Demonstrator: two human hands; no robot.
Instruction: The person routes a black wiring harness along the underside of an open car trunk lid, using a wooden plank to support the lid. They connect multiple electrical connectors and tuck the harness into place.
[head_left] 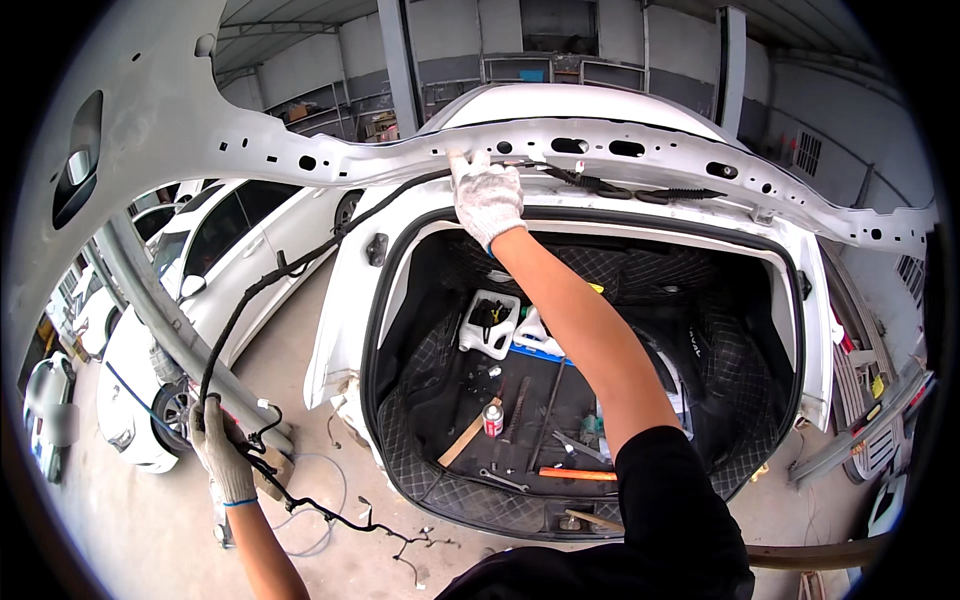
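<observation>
Both my hands wear white knitted gloves. My left hand (220, 455), low at the left, is closed around a black wiring harness (262, 287), whose branched end with small connectors hangs below it. From there the harness arcs up and right to the white trunk lid (400, 155) overhead. My right hand (487, 195) reaches up to the lid's inner edge, fingers closed on the harness where it meets the metal. Part of the harness is hidden behind that hand. More taped harness (640, 192) runs along the lid to the right of it.
The open trunk (540, 400) below holds a cut white jug (490, 325), a spray can (493, 419), a wrench (504, 481), pliers (580, 447) and an orange-handled tool (577, 474). A grey post (170, 310) and a white car (240, 240) stand at left.
</observation>
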